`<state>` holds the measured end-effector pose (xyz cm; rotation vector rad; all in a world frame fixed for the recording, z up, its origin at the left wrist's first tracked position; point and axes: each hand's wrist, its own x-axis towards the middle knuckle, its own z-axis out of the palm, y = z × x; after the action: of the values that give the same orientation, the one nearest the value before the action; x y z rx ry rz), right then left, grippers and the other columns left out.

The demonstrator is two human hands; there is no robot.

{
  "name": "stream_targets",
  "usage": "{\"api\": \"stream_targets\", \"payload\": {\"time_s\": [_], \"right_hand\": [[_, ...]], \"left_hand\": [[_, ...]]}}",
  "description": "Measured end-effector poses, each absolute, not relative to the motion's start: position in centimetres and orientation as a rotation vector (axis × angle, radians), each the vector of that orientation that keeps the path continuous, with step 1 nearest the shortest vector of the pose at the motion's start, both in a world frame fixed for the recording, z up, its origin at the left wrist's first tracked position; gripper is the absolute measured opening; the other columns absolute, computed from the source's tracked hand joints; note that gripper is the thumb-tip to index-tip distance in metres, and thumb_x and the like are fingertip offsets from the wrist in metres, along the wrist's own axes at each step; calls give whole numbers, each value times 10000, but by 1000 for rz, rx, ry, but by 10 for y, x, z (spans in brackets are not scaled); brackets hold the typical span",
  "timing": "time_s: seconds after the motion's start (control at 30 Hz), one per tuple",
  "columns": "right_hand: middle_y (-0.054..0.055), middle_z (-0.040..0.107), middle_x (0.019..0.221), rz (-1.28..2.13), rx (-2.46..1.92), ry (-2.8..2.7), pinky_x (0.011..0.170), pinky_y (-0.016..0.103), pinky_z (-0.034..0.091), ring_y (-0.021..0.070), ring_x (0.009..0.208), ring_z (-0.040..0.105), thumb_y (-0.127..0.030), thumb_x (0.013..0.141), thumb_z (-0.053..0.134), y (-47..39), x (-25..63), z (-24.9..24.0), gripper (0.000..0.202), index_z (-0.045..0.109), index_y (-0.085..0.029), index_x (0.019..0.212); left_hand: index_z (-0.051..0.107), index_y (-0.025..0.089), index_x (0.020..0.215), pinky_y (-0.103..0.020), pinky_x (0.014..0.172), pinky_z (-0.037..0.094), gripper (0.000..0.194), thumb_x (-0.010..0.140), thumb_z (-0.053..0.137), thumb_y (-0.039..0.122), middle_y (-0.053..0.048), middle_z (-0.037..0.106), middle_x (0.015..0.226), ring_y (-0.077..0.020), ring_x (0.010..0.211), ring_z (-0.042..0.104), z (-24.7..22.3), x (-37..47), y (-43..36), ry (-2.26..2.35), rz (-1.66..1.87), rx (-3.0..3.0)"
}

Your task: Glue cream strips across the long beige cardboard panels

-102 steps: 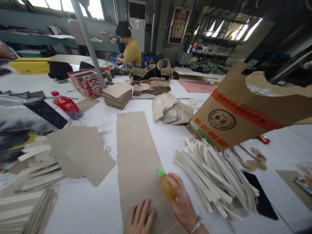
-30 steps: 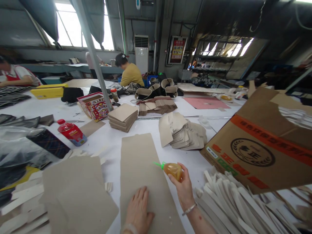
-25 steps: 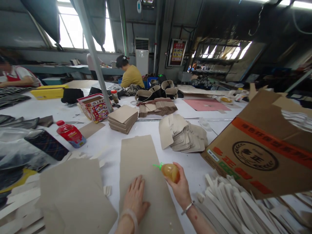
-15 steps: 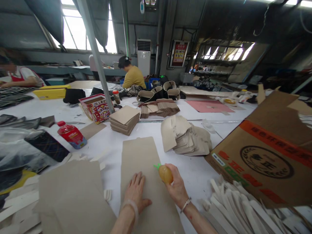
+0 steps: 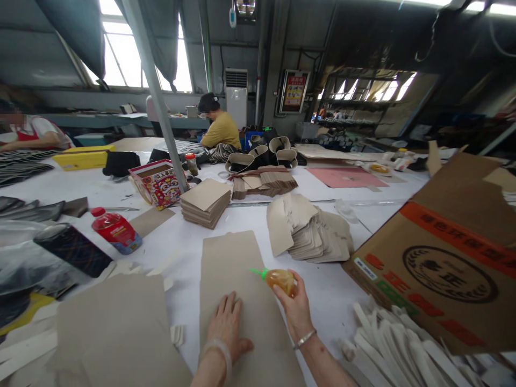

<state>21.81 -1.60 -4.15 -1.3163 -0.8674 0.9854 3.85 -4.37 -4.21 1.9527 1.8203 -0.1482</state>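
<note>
A long grey-beige cardboard sheet (image 5: pixel 229 258) lies on the white table before me. My left hand (image 5: pixel 226 325) rests flat on it, fingers stretched forward and thumb out to the side. Above the sheet's right edge, my right hand (image 5: pixel 296 309) grips a squeeze bottle (image 5: pixel 280 280) of amber liquid, probably glue. Its thin green nozzle points left over the sheet; whether the tip touches the surface I cannot tell. Beyond the bottle sits a heap of cut cardboard pieces (image 5: pixel 310 228). Larger cardboard sheets (image 5: pixel 116 328) are piled to the left of my left hand.
A printed carton (image 5: pixel 435 269) stands at right, with pale strips (image 5: pixel 403 344) in front of it. Farther back are a cardboard stack (image 5: pixel 206 201), a red bottle (image 5: pixel 116 231) and a patterned box (image 5: pixel 159 185) by a metal post (image 5: pixel 155 91). Two co-workers sit across the tables.
My right hand has tipped the squeeze bottle more level, so its green nozzle and body show more fully. The left hand stays on the sheet. The view has shifted slightly.
</note>
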Motion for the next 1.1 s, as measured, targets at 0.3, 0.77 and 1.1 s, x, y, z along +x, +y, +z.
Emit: {"api": "stream_targets", "payload": {"time_s": [0.3, 0.77, 1.1], "right_hand": [[49, 565, 1085, 768, -1323, -1194, 864, 364, 467, 225, 959, 570, -256, 615, 671, 18, 219, -42, 577, 453, -219, 1148], [46, 539, 1117, 458, -1239, -1746, 958, 392, 399, 209, 1080, 490, -53, 641, 490, 37, 224, -34, 549, 484, -261, 1149], [25, 599, 950, 852, -1279, -1004, 789, 384, 506, 203, 839, 602, -251, 628, 654, 54, 206, -52, 572, 432, -214, 1153]], "left_hand": [[369, 190, 1315, -387, 1089, 167, 989, 426, 686, 486, -56, 208, 1460, -284, 1336, 140, -50, 37, -42, 1817, -109, 1917], [390, 196, 1304, -400, 1082, 191, 1021, 390, 693, 539, -54, 227, 1454, -294, 1329, 154, -67, 35, -41, 1839, -73, 1948], [359, 172, 1323, -407, 1092, 161, 1001, 437, 651, 534, -69, 190, 1465, -299, 1338, 123, -55, 35, -40, 1784, -143, 1941]]}}
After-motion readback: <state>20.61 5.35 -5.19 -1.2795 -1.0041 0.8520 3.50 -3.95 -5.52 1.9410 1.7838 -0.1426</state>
